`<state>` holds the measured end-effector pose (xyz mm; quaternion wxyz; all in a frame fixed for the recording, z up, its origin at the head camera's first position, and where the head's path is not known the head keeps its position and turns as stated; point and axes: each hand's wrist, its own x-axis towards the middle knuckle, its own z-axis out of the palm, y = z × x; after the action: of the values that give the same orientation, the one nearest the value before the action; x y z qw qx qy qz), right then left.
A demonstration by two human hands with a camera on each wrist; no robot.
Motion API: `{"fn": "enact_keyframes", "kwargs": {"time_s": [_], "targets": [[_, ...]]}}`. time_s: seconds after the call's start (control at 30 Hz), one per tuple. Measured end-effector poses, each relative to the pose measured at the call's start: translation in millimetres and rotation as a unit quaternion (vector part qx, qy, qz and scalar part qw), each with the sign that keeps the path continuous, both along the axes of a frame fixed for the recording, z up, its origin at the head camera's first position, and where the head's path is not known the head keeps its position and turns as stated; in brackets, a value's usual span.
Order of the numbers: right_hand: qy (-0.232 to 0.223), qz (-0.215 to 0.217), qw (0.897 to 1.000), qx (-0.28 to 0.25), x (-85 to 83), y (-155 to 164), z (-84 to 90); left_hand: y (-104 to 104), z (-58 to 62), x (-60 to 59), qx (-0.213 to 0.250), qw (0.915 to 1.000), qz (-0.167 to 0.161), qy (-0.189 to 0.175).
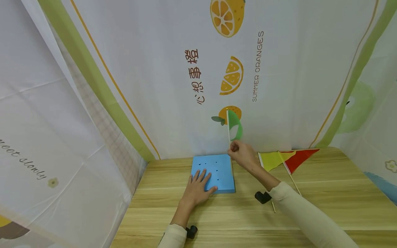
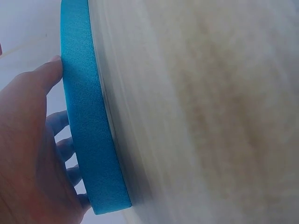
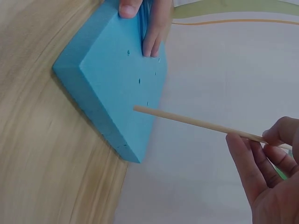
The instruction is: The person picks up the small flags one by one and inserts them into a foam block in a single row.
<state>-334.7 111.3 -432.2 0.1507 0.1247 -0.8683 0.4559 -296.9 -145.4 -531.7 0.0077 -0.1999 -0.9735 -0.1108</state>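
A blue foam block (image 1: 224,182) with several small holes in its top lies flat on the table. My left hand (image 1: 196,190) rests on its near left part, fingers spread and straight; the left wrist view shows the thumb at the block's edge (image 2: 86,102). With thumb and fingertips my right hand (image 1: 243,154) pinches the stick of a small green flag (image 1: 234,125), above the block's far right corner. In the right wrist view the stick's bare wooden end (image 3: 187,120) points toward the block's top and overlaps it.
To the right on the wooden table (image 1: 235,220) lie a yellow flag (image 1: 273,160) and a red flag (image 1: 297,161), partly overlapping, sticks toward me. A white curtain printed with oranges (image 1: 155,86) hangs behind the table. Black wrist-camera mounts (image 1: 262,197) sit at my sleeves.
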Motion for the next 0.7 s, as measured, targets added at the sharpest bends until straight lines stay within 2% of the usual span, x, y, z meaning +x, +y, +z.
{"fn": "enact_keyframes", "kwargs": {"time_s": [0.23, 0.7], "targets": [[0.004, 0.011, 1.000, -0.022, -5.0, -5.1, 2.5, -0.9, -0.9, 0.8, 0.002, 1.0000, 0.001, 0.002], [0.041, 0.003, 0.999, -0.004, -16.0, -16.2, 5.4, -0.8, -0.8, 2.2, 0.006, 1.0000, 0.000, 0.001]]}}
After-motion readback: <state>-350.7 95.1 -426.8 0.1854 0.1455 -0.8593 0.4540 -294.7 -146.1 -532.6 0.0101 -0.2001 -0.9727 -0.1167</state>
